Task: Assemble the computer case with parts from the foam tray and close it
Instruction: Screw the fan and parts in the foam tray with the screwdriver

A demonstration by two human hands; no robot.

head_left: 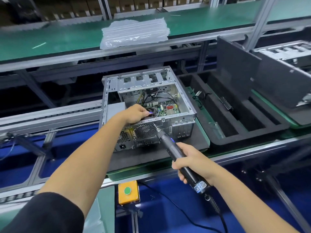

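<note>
computer case [176,98] | left hand [136,114] inside | right hand [191,161] near, gripping screwdriver [170,147]

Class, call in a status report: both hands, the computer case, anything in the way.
Left hand gripping a dark part inside the open computer case. Right hand holding electric screwdriver, tip at rear panel. No obstruction seen.

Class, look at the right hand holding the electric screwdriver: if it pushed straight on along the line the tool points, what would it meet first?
Most likely the computer case: the electric screwdriver in the right hand already has its bit at the rear panel's top edge, just above the round fan grille. Whether the bit already touches a screw is unclear.
</note>
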